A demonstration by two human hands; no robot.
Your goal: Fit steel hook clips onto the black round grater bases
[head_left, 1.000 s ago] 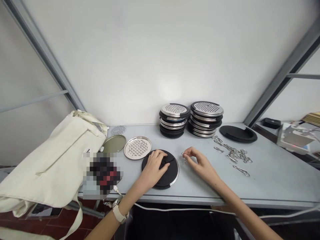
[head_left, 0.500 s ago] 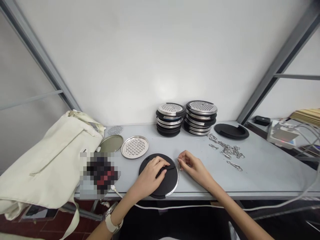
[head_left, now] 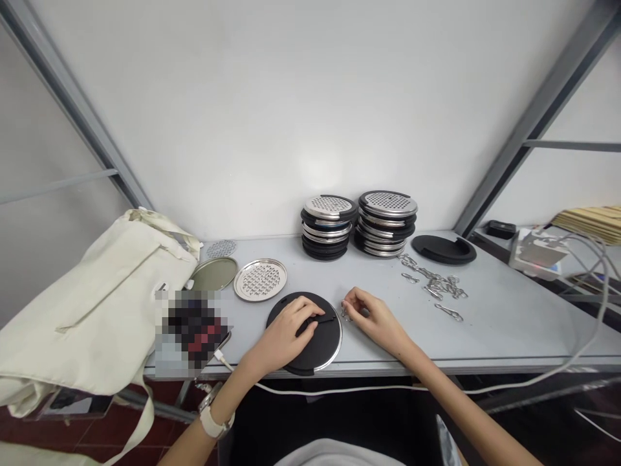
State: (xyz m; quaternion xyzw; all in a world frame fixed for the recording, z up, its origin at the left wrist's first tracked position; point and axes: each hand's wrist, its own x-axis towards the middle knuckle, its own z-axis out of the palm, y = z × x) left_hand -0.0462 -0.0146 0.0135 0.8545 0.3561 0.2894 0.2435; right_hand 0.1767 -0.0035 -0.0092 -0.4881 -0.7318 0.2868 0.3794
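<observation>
A round black disc (head_left: pixel 317 346) with a silver metal edge showing on its right lies at the table's front. My left hand (head_left: pixel 291 327) rests on top with bent fingers, gripping the disc at a dark raised strip (head_left: pixel 324 320) beside the thumb and index finger. Just right of the disc, my right hand (head_left: pixel 371 317) is closed in a pinch on a small metal snap hook (head_left: pixel 345 312), mostly hidden by the fingertips. Farther right lies a pile of similar snap hooks (head_left: pixel 439 282), with a single hook (head_left: pixel 449 312) nearer the front.
Two stacks of black-and-silver discs, the left stack (head_left: pixel 327 226) and the right stack (head_left: pixel 387 223), stand by the wall. A black round cover (head_left: pixel 444 250) lies right of them. At left are a perforated grater plate (head_left: pixel 261 280), a cream bag (head_left: pixel 97 304) and a white cable (head_left: pixel 339 391).
The view has shifted slightly. My right hand and the snap hook stay close beside the disc, with the hook's angle slightly changed; my left hand stays on the disc.
</observation>
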